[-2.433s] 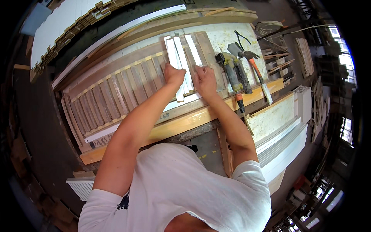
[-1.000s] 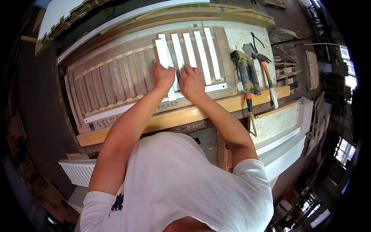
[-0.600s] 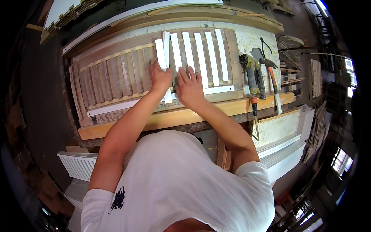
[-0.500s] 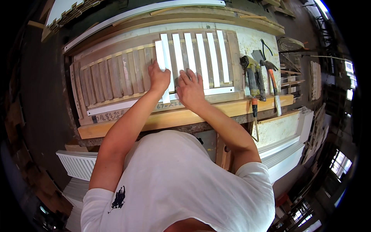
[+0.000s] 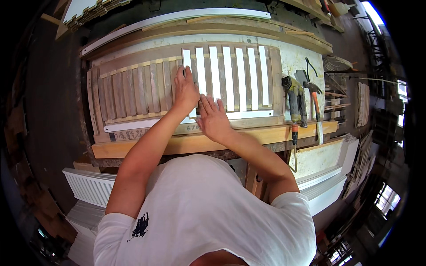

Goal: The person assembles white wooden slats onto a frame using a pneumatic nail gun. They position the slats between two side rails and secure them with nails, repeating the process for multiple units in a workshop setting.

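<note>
Several white slats lie side by side across a wooden slatted jig (image 5: 135,91), with gaps between them. My left hand (image 5: 186,92) is closed around the leftmost white slat (image 5: 186,56), fingers at its left edge, and covers its middle. Lower and to the right, my right hand (image 5: 215,119) rests with fingers stretched out and close together, over the lower ends of the nearby slats. A white rail (image 5: 248,115) runs beneath the slats' lower ends, partly hidden by my hands and forearms.
A nail gun (image 5: 293,99) with a hose and an orange-handled hammer (image 5: 315,102) lie at the bench's right side. A long wooden beam (image 5: 120,148) edges the near side. Another white rail (image 5: 177,17) lies along the far side. A white panel with ridges (image 5: 88,185) stands below left.
The leftmost slat has moved from against its neighbour to a spaced place left of it. My right hand has slid down and left toward the slats' lower ends.
</note>
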Demonstrator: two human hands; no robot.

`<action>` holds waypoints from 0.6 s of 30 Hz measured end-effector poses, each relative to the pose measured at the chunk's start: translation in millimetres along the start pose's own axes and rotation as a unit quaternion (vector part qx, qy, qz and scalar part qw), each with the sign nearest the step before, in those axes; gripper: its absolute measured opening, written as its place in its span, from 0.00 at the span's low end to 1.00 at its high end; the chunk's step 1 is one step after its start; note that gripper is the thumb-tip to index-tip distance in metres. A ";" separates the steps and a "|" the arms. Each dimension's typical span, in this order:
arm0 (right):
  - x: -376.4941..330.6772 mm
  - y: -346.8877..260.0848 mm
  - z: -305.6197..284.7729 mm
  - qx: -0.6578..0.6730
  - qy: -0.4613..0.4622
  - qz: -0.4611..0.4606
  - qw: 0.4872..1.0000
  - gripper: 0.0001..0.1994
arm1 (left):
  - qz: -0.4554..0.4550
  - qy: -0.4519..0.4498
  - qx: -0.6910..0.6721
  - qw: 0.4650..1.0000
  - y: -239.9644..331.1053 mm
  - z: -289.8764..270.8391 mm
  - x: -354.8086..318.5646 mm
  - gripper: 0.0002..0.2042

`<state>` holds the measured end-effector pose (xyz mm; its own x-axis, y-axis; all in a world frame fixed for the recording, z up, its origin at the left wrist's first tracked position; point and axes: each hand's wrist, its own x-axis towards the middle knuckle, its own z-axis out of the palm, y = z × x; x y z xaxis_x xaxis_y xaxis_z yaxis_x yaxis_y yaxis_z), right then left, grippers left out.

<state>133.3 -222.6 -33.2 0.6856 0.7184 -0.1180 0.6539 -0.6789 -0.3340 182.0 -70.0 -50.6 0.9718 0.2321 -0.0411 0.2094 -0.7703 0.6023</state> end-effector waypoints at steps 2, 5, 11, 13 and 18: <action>-3.5 -0.5 4.0 -0.009 0.017 -0.016 1.000 0.27 | 0.000 -0.025 0.051 0.998 0.9 -2.4 0.2 0.30; -2.3 2.3 0.8 0.002 0.005 -0.032 0.999 0.26 | 0.045 -0.037 0.117 0.991 -4.7 -9.8 -0.9 0.29; 14.5 21.9 -21.6 0.061 0.010 -0.074 0.995 0.14 | 0.115 -0.028 0.188 0.975 -24.0 -8.8 -1.5 0.29; 25.3 28.2 -31.5 0.084 -0.011 -0.085 0.993 0.09 | 0.114 -0.024 0.192 0.975 -24.6 -6.8 2.8 0.29; 55.1 35.4 -57.9 0.206 -0.062 0.034 0.976 0.11 | 0.129 -0.066 0.178 0.973 -31.0 -14.6 -3.5 0.28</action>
<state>212.8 -215.8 2.6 0.6622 0.7038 -0.2572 0.4067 -0.6259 -0.6655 170.6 -38.2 -57.6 0.9975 -0.0572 -0.0419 -0.0425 -0.9553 0.2925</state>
